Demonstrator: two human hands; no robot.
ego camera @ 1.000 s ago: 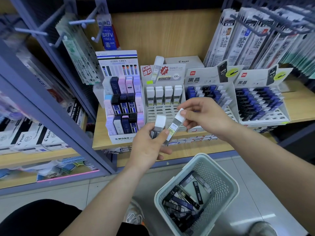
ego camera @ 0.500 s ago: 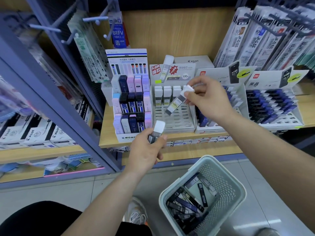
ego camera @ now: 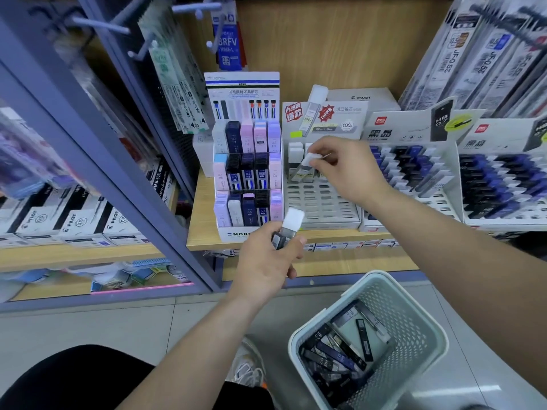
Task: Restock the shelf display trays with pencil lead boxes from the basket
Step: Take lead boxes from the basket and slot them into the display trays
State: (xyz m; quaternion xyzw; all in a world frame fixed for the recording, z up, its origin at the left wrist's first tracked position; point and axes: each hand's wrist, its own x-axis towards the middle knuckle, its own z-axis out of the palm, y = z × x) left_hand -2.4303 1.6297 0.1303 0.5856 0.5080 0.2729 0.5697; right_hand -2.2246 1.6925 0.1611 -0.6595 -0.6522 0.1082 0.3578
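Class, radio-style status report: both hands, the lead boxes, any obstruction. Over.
Right hand pinching white-capped lead box, tilted at grey tray back row. Left hand holding second box. Nothing blocks the tray slots.

Two white-capped lead boxes (ego camera: pixel 288 227) (ego camera: pixel 305 165), one per hand: left hand (ego camera: pixel 266 261), right hand (ego camera: pixel 349 170). Four display trays (ego camera: pixel 245 179) (ego camera: pixel 322 205) (ego camera: pixel 414 170) (ego camera: pixel 503 184) beyond the hands. One basket (ego camera: pixel 426 318) below right hand, dark boxes (ego camera: pixel 334 350) inside too jumbled to count.

The right hand (ego camera: pixel 349 170) reaches forward, arm extended, thumb and fingertips pinching 1 white-capped box (ego camera: pixel 310 159). The left hand (ego camera: pixel 266 258), lower and nearer, curls its fingers around the other box (ego camera: pixel 291 221).
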